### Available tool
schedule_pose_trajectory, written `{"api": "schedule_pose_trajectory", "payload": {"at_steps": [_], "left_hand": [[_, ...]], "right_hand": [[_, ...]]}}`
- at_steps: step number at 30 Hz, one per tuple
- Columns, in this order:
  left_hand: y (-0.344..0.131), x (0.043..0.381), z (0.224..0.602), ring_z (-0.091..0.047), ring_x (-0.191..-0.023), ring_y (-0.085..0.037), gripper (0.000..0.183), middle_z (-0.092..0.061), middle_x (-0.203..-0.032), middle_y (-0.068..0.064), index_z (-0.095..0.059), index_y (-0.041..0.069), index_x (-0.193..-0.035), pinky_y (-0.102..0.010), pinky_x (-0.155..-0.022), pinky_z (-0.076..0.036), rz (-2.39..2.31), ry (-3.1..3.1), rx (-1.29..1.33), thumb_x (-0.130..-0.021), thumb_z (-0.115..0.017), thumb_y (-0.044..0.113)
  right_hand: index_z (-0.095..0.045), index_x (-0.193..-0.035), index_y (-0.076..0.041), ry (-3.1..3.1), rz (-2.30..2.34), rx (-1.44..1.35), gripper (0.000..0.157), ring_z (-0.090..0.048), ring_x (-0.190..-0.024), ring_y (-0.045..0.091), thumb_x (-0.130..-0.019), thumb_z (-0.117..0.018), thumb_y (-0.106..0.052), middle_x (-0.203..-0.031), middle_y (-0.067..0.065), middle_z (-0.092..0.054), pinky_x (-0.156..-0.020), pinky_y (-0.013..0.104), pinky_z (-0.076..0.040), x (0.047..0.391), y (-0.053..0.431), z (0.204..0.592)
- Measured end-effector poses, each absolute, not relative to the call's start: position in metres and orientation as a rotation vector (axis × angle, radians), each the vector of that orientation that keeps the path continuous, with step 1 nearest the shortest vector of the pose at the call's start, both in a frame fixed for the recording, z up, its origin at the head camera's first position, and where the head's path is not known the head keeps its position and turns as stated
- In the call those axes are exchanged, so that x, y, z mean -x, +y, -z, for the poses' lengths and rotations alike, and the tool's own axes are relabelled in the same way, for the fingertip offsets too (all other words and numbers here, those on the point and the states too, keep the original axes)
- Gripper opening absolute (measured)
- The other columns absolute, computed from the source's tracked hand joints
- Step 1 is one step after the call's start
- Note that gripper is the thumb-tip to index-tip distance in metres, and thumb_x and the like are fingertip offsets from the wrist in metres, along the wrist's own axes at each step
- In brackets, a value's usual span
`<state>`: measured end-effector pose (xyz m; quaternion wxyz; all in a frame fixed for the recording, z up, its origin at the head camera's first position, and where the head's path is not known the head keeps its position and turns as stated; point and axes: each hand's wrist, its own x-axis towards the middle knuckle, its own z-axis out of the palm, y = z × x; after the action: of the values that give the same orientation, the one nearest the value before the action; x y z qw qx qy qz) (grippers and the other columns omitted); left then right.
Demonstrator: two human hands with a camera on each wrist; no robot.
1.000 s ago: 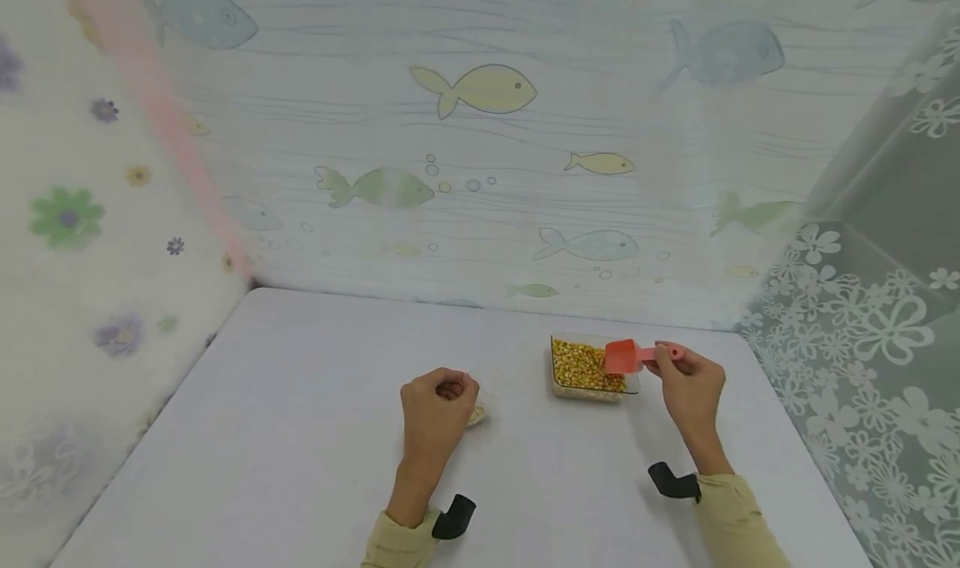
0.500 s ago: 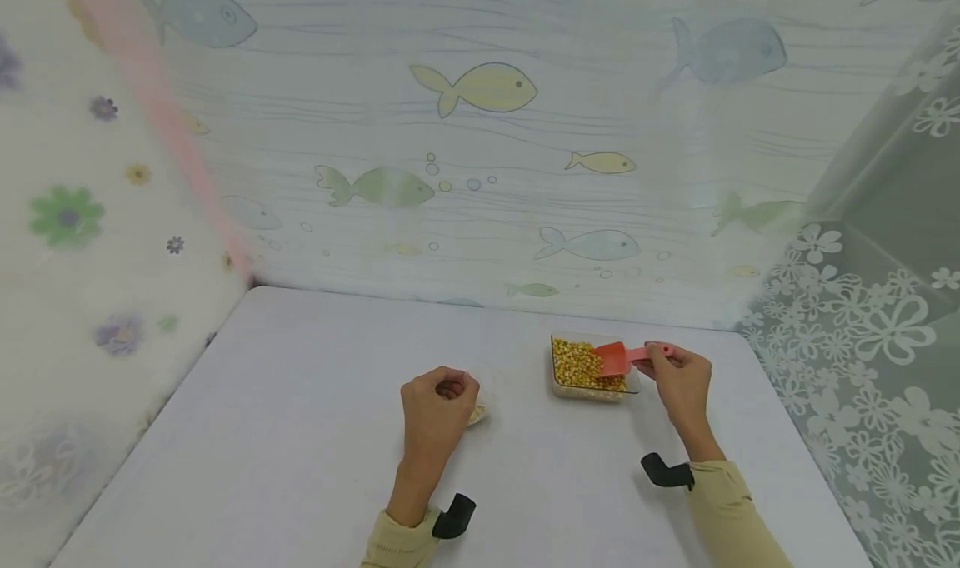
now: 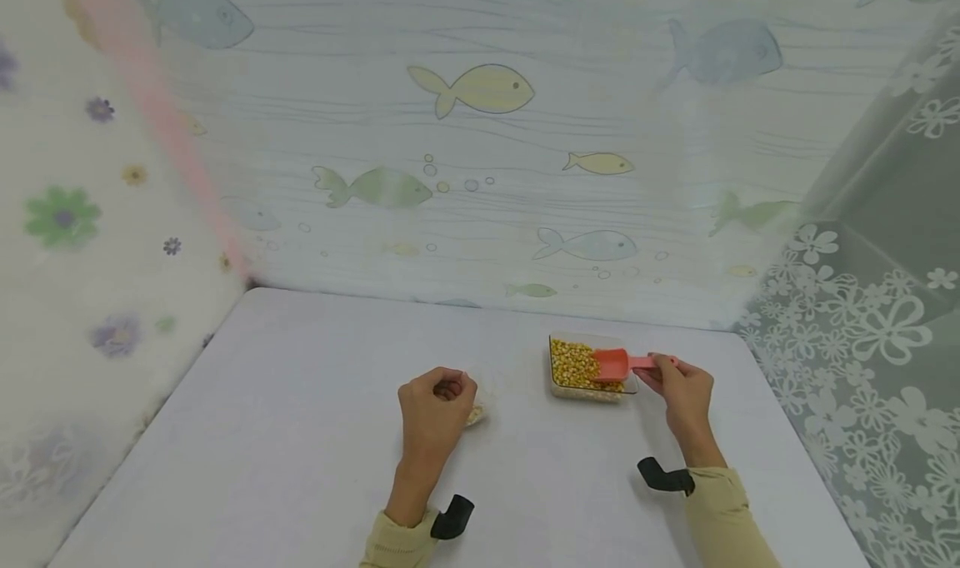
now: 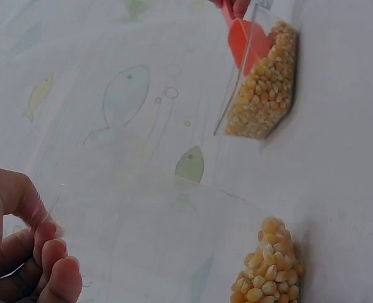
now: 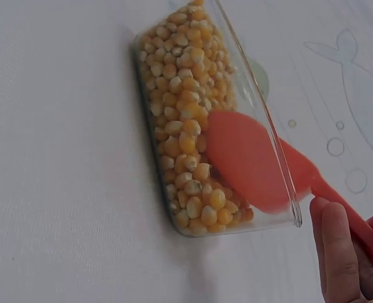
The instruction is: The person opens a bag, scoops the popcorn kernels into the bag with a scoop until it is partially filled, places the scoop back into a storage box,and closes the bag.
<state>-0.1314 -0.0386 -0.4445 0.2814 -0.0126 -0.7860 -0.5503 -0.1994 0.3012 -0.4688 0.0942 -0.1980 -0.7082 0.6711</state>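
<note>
My right hand (image 3: 686, 393) pinches the handle of a red plastic scoop (image 3: 612, 366). The scoop's bowl is inside a clear glass container (image 5: 262, 222), its front edge against the yellow corn kernels (image 5: 173, 126). In the left wrist view, the tips of my left hand (image 4: 28, 246) pinch the upper part of a clear plastic bag (image 4: 148, 214), held up from the table. More corn kernels (image 4: 269, 268) lie heaped in the bag's bottom. From the head view, my left hand (image 3: 435, 418) hides much of the bag.
Both hands work over a white table (image 3: 300, 435). A fish-print curtain (image 3: 480, 218) hangs right behind the table's far edge, with a flowered one (image 3: 67, 318) at the left and a lace one (image 3: 862, 368) at the right. Black wrist mounts (image 3: 452, 518) sit at the cuffs.
My right hand has moved the scoop left and deeper into the container, from near its right rim onto the kernels; its handle has levelled. My left hand has stayed in place with the bag.
</note>
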Motion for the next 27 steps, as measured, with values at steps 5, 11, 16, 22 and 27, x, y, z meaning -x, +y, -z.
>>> {"api": "schedule_pose_trajectory", "payload": {"at_steps": [5,11,16,22,27], "left_hand": [[-0.0389,0.1323,0.4463,-0.056,-0.054,-0.009,0.011,-0.063,-0.061,-0.002,-0.073,0.002,-0.073,-0.022,-0.052,-0.051,1.486,-2.093,0.036,-0.081,-0.072,-0.006],[-0.0394,0.1326,0.4472,-0.056,-0.053,-0.009,0.012,-0.063,-0.06,-0.002,-0.073,0.002,-0.072,-0.022,-0.052,-0.051,1.491,-2.084,0.036,-0.081,-0.071,-0.006],[-0.0398,0.1328,0.4479,-0.056,-0.052,-0.009,0.012,-0.063,-0.06,-0.002,-0.073,0.002,-0.072,-0.022,-0.051,-0.05,1.484,-2.082,0.034,-0.081,-0.072,-0.006],[-0.0402,0.1335,0.4487,-0.056,-0.052,-0.008,0.013,-0.062,-0.059,-0.001,-0.072,0.003,-0.071,-0.022,-0.051,-0.05,1.485,-2.083,0.029,-0.081,-0.072,-0.006],[-0.04,0.1329,0.4489,-0.056,-0.053,-0.008,0.013,-0.063,-0.06,-0.002,-0.072,0.002,-0.072,-0.022,-0.051,-0.05,1.496,-2.09,0.032,-0.081,-0.071,-0.006]], "right_hand": [[-0.053,-0.133,0.018,-2.033,-2.076,0.604,0.044,-0.073,-0.074,0.001,-0.103,-0.055,-0.015,-0.082,-0.009,-0.069,-0.075,0.019,-0.058,0.1984,0.3012,0.4704],[-0.052,-0.132,0.018,-2.025,-2.109,0.614,0.043,-0.073,-0.074,0.001,-0.103,-0.055,-0.014,-0.08,-0.01,-0.069,-0.075,0.019,-0.058,0.1979,0.2969,0.4694],[-0.05,-0.135,0.018,-2.025,-2.135,0.609,0.045,-0.073,-0.075,0.001,-0.104,-0.054,-0.015,-0.08,-0.011,-0.069,-0.077,0.019,-0.058,0.1983,0.2948,0.4689],[-0.053,-0.132,0.013,-1.974,-2.238,0.642,0.039,-0.074,-0.077,0.003,-0.104,-0.054,-0.014,-0.081,-0.008,-0.071,-0.079,0.02,-0.058,0.1973,0.2973,0.4686],[-0.066,-0.104,-0.003,-1.891,-2.318,0.679,0.015,-0.074,-0.077,0.006,-0.103,-0.055,-0.012,-0.081,-0.006,-0.072,-0.079,0.02,-0.058,0.1954,0.2986,0.468]]}}
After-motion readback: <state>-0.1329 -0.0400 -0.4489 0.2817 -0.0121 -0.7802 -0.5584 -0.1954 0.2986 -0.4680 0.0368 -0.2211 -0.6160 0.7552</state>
